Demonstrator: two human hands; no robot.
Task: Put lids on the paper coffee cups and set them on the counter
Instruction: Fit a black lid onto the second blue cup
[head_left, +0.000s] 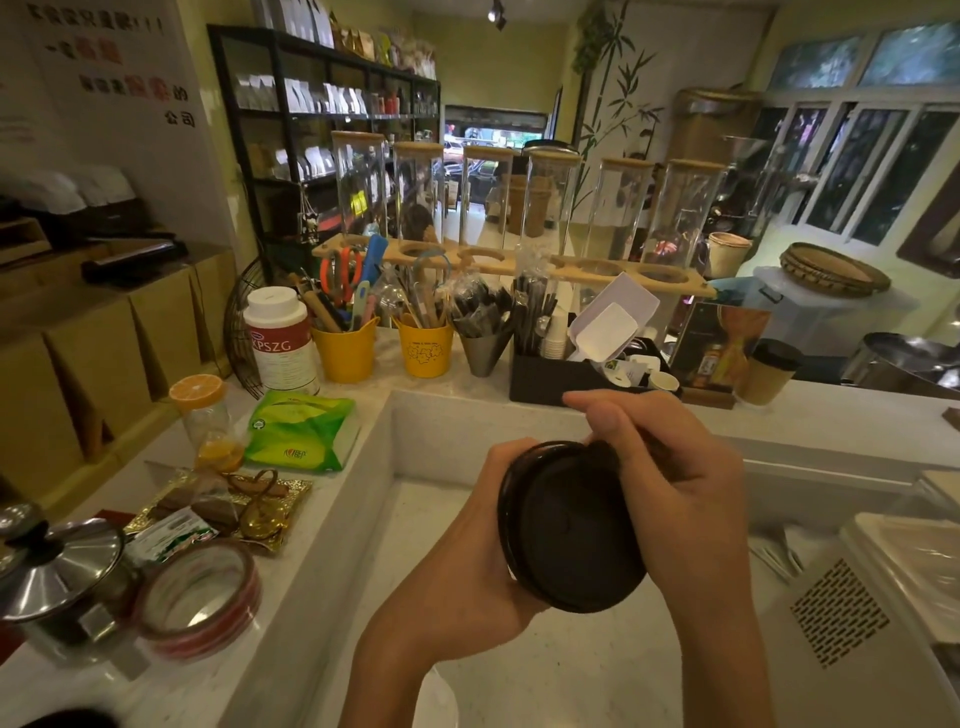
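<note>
Both hands hold a black plastic lid (566, 530) above the lower white worktop. My left hand (467, 540) wraps around what is under the lid from the left; the cup body is hidden by the lid and fingers. My right hand (670, 488) presses on the lid's right rim, thumb across its top edge. A brown paper cup with a black lid (769, 371) stands on the raised counter (831, 415) at the right.
The raised counter carries yellow utensil buckets (345, 351), a black organiser (550, 374) with scoops and small cups, a white canister (280, 343) and tall glass jars (550, 208). On the left ledge lie a green packet (304, 428), tape rolls (200, 597) and a steel pot lid (57, 566).
</note>
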